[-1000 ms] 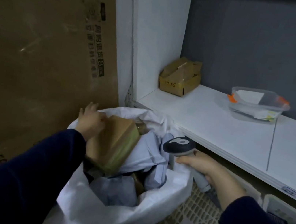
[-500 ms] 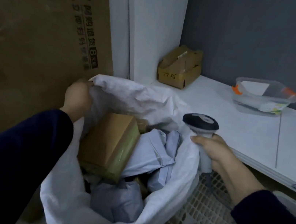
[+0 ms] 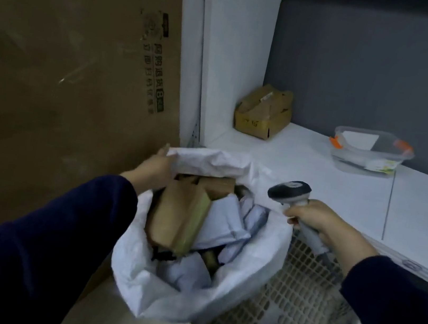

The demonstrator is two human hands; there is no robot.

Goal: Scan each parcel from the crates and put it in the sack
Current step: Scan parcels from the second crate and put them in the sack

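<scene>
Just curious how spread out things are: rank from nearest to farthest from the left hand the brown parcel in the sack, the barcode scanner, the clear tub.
1. Brown parcel, in the sack beside the left hand.
2. Barcode scanner, across the sack, in the right hand.
3. Clear tub, far right on the shelf.

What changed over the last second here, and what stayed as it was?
The left hand came off the brown box, which now lies in the sack among the grey mailers. The hand then took hold of the sack's far rim and lifted it. The right hand kept its grip on the scanner. The small carton and clear tub on the shelf stayed put.
</scene>
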